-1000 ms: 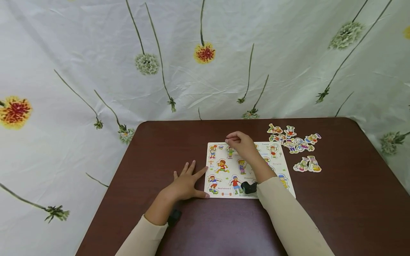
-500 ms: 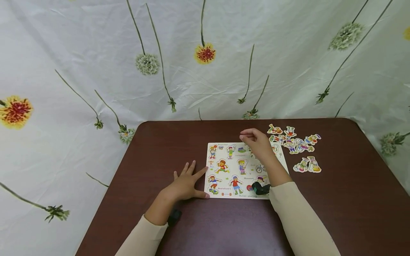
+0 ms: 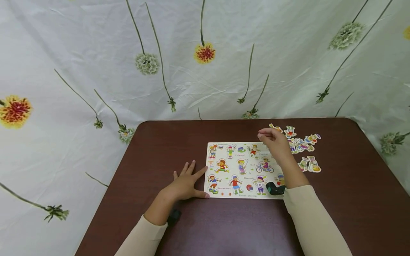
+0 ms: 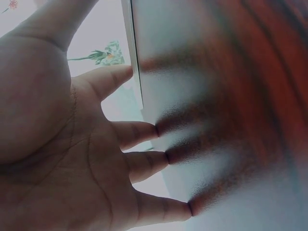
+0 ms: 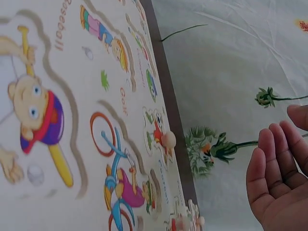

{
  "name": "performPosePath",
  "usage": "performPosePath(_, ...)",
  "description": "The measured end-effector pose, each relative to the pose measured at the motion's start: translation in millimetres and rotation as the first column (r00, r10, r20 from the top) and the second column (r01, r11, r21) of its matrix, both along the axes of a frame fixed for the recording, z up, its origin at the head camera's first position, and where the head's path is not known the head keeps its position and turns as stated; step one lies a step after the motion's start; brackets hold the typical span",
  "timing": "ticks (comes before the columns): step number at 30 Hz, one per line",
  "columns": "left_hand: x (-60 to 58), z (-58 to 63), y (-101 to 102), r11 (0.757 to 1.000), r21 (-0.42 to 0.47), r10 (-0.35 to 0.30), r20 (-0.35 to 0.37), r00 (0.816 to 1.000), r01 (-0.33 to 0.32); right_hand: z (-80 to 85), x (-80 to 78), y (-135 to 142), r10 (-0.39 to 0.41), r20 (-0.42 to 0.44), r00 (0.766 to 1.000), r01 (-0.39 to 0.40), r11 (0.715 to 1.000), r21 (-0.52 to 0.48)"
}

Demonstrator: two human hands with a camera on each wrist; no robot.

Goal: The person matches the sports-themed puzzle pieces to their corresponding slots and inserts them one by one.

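A white puzzle board [image 3: 230, 177] printed with sports figures lies on the table. My left hand [image 3: 180, 186] rests at its left side with spread fingers, forefinger and thumb at the edge; the left wrist view shows the palm [image 4: 53, 139] and fingertips on the dark tabletop. Above the board's far right corner is my right hand [image 3: 277, 144], overlapping the loose pieces in the head view. In the right wrist view, that hand [image 5: 284, 183] has loosely bent fingers and nothing between them. A football-player piece [image 5: 156, 130] with a round knob sits on the board, near its far edge.
Several loose cut-out figure pieces [image 3: 301, 145] lie right of the board, with two more [image 3: 314, 164] nearer. The brown table [image 3: 352, 185] ends at a flower-printed cloth [image 3: 224, 89] behind. A black wrist camera [image 3: 274, 189] hangs over the board's near right part.
My right hand has moved right, from over the board's upper middle toward the loose pieces, uncovering the football and bicycle figures. My left hand has stayed in place.
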State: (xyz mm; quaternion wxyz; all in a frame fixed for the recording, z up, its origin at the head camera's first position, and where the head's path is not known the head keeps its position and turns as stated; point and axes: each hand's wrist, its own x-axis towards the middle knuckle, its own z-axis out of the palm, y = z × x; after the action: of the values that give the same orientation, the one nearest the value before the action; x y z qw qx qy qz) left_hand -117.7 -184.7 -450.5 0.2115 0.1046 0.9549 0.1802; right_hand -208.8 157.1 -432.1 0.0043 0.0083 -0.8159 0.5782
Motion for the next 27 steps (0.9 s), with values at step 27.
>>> performPosePath(27,1.9,5.0,0.2,1.0,0.026,-0.01,0.006,1.0,0.01,-10.1,-4.2,75.3,-0.137,0.09,0.986,0.098,0.934,0.343)
